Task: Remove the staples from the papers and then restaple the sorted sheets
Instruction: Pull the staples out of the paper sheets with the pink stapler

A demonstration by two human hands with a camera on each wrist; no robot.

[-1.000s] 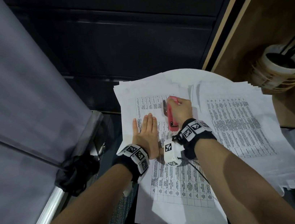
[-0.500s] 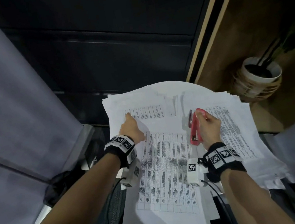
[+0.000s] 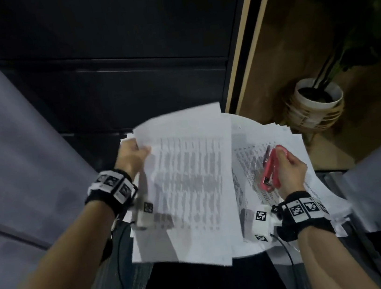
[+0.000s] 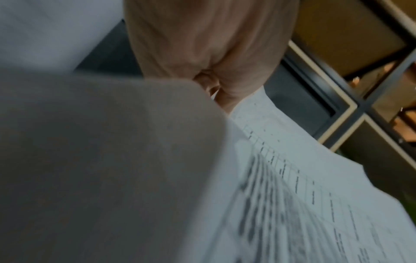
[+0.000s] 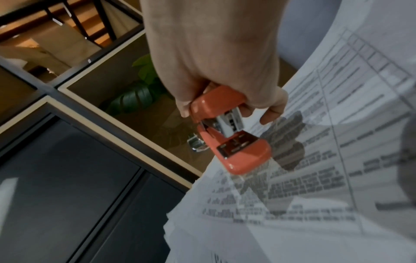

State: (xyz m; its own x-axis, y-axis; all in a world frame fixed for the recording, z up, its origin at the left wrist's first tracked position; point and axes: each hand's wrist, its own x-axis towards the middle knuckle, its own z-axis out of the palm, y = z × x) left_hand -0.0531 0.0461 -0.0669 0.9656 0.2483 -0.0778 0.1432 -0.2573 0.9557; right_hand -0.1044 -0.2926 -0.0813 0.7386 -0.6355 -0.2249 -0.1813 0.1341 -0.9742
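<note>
My left hand (image 3: pixel 134 155) pinches the top left corner of a printed sheet (image 3: pixel 190 183) and holds it lifted off the pile, blurred by motion. In the left wrist view the same sheet (image 4: pixel 303 204) curves under my left hand (image 4: pixel 216 85). My right hand (image 3: pixel 288 169) grips a red stapler (image 3: pixel 270 170) above the right-hand pile of printed papers (image 3: pixel 248 160). The right wrist view shows the stapler (image 5: pixel 227 131) with its mouth gaping, metal plate showing, in my right hand (image 5: pixel 225 99) over printed papers (image 5: pixel 315 178).
The papers lie on a small round white table (image 3: pixel 253 250). A potted plant in a white pot (image 3: pixel 318 102) stands on the wooden floor at the right. A dark cabinet (image 3: pixel 123 55) stands behind the table, and grey fabric (image 3: pixel 1 146) hangs at the left.
My left hand went from lying flat on the sheet to pinching its top left corner and lifting it. My right hand carried the stapler rightward, off the middle sheet.
</note>
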